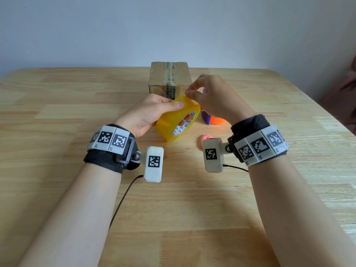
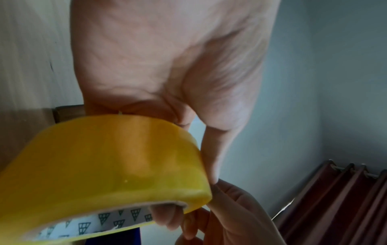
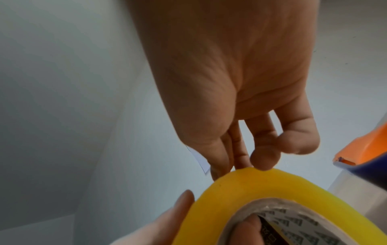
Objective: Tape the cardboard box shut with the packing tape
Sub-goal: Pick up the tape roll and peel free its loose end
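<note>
left hand (image 1: 148, 114) holds tape roll (image 1: 176, 122) | right hand (image 1: 213, 99) pinches its top edge

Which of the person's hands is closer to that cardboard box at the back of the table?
Right. The right hand hovers just in front of the cardboard box, picking at the tape roll; the left hand grips the roll farther back.

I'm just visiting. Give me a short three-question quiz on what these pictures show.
1. True or false: the box is in the left hand.
2. What does the left hand hold: A) scissors, B) tape roll, C) box?
3. Where on the roll are the right hand fingertips?

Key: 1 false, it stands on the table. 2 B. 3 At its upper outer rim, as if picking at the tape end.
</note>
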